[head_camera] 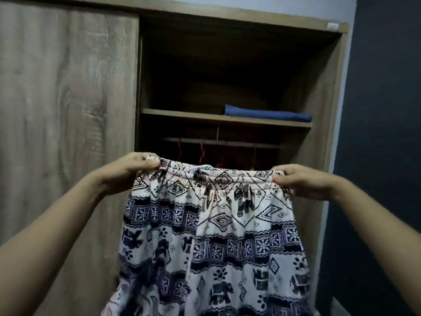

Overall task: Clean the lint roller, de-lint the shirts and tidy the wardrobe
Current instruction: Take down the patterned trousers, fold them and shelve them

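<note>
I hold up a white garment with a dark elephant print (216,236) by its elastic waistband, stretched flat in front of the open wardrobe (328,92). My left hand (131,171) pinches the waistband's left end. At the right end, my right hand (300,181) grips the same band. The cloth hangs straight down and runs off the bottom of the view. No lint roller is visible.
A folded blue garment (267,113) lies on the wardrobe shelf (182,115). Below it a rail (239,143) carries red hangers (201,152), mostly hidden behind the cloth. The sliding door (66,99) covers the left half. A dark wall (382,110) stands to the right.
</note>
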`<state>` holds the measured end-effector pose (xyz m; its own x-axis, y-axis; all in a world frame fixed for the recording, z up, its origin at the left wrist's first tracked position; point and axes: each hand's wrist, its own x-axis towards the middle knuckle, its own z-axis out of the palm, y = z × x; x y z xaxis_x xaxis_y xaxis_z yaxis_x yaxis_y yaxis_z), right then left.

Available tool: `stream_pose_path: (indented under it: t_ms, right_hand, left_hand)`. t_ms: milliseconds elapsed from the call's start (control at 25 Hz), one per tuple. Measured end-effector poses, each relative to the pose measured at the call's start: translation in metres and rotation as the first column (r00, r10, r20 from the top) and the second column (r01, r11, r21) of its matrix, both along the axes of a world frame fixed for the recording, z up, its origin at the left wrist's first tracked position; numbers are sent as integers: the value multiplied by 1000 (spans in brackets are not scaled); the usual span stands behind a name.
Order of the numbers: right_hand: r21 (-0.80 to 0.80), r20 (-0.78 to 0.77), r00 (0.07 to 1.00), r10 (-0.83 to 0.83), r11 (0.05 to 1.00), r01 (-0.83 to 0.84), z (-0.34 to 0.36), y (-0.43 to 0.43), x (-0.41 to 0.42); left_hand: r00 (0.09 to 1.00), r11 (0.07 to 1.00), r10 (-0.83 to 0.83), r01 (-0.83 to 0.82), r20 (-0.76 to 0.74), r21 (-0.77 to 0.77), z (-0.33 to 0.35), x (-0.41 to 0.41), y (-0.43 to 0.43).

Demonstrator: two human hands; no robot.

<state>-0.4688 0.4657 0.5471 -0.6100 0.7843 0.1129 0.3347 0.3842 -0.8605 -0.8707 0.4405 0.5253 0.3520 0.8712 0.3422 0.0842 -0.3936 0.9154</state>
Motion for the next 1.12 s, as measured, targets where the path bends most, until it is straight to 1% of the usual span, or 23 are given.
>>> stream_pose_path:
  t_ms: [40,120,160,240,320,400,520,600,720,840,1000,1120]
  right_hand:
    - [-86,-48,999,-6,996,2,-9,3,-3]
    - [-225,-144,985,-98,972,64,-26,6,-17]
    - [-298,-217,959,-182,948,113,-31,7,-26]
    - [-448,-367,859,-356,877,173,-33,6,-45]
    - [-509,-451,781,-432,843,173,-28,6,-60]
    - [-498,-468,761,-449,846,192,-23,4,-74]
    - [-412,-477,774,-416,884,221,-24,5,-94]
    - [-372,-489,770,-409,897,240,-30,5,-100]
    - [-338,-461,809,-365,915,220,-39,2,-100]
    - [-312,-444,835,-325,930,195,-40,-1,-96]
    - [-282,-442,848,-291,943,176,-39,-7,-93]
    - [-187,-433,858,-278,958,216,-39,-10,-92]
  left_hand:
    - [999,995,-12,16,46,-97,-10,1,4]
    - [982,959,64,-12,177,-282,-29,9,22]
    - [964,945,128,-47,233,-322,-37,15,32]
    - [922,927,253,-144,294,-347,-38,26,46]
    - [887,913,292,-148,358,-380,-28,46,42]
    - [911,932,282,-186,302,-310,-14,74,27]
    - [926,944,327,-309,186,-118,-10,113,7]
    - [933,940,340,-342,118,-7,-19,128,4]
    - [939,938,343,-344,22,33,-31,135,6]
    - [943,943,332,-332,13,8,-39,141,7]
    - [958,953,288,-288,13,96,-45,144,4]
    - [957,942,282,-289,68,172,-45,150,-5]
